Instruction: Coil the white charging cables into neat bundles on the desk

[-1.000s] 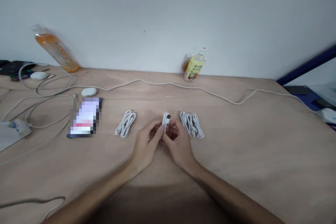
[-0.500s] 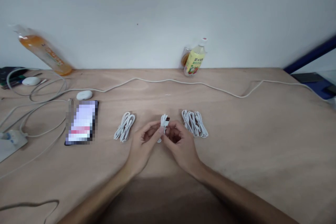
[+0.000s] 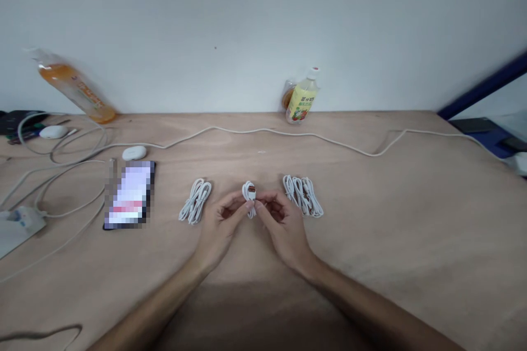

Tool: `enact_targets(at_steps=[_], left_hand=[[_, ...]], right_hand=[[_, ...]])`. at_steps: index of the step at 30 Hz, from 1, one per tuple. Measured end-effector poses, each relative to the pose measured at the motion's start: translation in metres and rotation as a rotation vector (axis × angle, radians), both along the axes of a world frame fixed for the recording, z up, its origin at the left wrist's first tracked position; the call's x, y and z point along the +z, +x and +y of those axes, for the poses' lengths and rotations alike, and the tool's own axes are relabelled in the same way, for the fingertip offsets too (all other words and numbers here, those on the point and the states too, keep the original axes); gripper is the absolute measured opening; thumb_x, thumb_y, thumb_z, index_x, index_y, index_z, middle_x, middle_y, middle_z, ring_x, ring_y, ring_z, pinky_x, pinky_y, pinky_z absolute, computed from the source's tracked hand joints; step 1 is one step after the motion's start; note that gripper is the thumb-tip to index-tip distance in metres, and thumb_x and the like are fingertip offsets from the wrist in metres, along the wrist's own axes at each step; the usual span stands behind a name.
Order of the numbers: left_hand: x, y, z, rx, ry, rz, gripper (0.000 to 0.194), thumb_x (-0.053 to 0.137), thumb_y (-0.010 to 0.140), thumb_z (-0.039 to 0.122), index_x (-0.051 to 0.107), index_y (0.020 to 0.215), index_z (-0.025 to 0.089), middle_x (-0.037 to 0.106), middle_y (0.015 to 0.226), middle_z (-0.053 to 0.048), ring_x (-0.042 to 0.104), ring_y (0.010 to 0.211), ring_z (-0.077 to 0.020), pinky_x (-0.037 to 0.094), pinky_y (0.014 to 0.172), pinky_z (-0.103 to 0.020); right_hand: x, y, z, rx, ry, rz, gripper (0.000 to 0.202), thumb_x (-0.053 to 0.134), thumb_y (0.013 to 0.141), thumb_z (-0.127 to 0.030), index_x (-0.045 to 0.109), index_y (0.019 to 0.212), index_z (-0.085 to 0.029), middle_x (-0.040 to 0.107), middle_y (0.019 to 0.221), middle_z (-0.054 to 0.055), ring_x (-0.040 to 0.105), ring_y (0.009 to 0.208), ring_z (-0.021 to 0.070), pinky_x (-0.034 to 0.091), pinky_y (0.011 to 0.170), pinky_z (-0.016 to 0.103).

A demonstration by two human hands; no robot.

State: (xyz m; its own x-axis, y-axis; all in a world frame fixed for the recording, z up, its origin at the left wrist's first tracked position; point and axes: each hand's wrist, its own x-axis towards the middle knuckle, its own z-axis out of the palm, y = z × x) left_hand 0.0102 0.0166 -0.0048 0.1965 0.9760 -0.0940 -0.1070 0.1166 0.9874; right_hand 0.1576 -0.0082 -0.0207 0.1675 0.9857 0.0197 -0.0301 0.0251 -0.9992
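Observation:
Between my two hands is a coiled white USB cable point(image 3: 248, 192), its plug end uppermost and showing a brown-orange patch. My left hand point(image 3: 224, 225) pinches it from the left with thumb and fingers. From the other side my right hand point(image 3: 284, 225) grips the same cable, thumbs close together. Left of my hands a bundle of coiled white cables point(image 3: 195, 201) lies on the table. Several more coiled white cables point(image 3: 303, 196) lie side by side just beyond my right hand. The lower part of the held coil is partly covered by my fingers.
A phone point(image 3: 130, 194) and a white earbud case point(image 3: 134, 153) lie at left, near tangled cords and a power strip point(image 3: 20, 230). A long white cord point(image 3: 263, 130) crosses the wooden table. An orange bottle point(image 3: 78, 90) and a yellow-labelled bottle point(image 3: 302, 98) stand by the wall.
The held cable has turned slightly and shifted a little left, with its plug now more upright. Both hands keep their grip. The whole view has shifted slightly.

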Motion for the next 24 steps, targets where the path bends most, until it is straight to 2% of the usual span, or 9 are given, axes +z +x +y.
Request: enact_targets(at_steps=[8, 17, 24], left_hand=[[0.0002, 0.0002, -0.0022, 0.0, -0.015, -0.008, 0.032, 0.086, 0.086, 0.037, 0.086, 0.113, 0.019, 0.087, 0.114, -0.009, 0.079, 0.116, -0.0305, 0.06, 0.106, -0.04], [0.0024, 0.0003, -0.0018, 0.013, -0.018, 0.014, 0.033, 0.086, 0.086, 0.039, 0.086, 0.112, 0.018, 0.087, 0.112, -0.009, 0.08, 0.113, -0.0297, 0.061, 0.102, -0.038], [0.0015, 0.0, -0.0007, 0.001, -0.007, 0.022, 0.031, 0.085, 0.087, 0.04, 0.086, 0.11, 0.018, 0.087, 0.114, -0.01, 0.079, 0.115, -0.0307, 0.059, 0.106, -0.041]], right_hand=[[-0.0007, 0.0006, -0.0019, -0.033, 0.037, -0.031, 0.014, 0.073, 0.092, -0.038, 0.075, 0.091, -0.024, 0.073, 0.082, 0.001, 0.063, 0.07, 0.0171, 0.051, 0.063, 0.03], [-0.0024, 0.0009, -0.0016, 0.008, 0.03, 0.016, 0.012, 0.072, 0.094, -0.036, 0.074, 0.092, -0.024, 0.071, 0.083, 0.001, 0.063, 0.071, 0.0161, 0.049, 0.062, 0.027], [-0.0042, 0.0007, 0.002, 0.027, -0.019, 0.095, 0.02, 0.076, 0.091, -0.044, 0.072, 0.092, -0.024, 0.071, 0.085, 0.002, 0.063, 0.07, 0.0174, 0.052, 0.059, 0.028]])
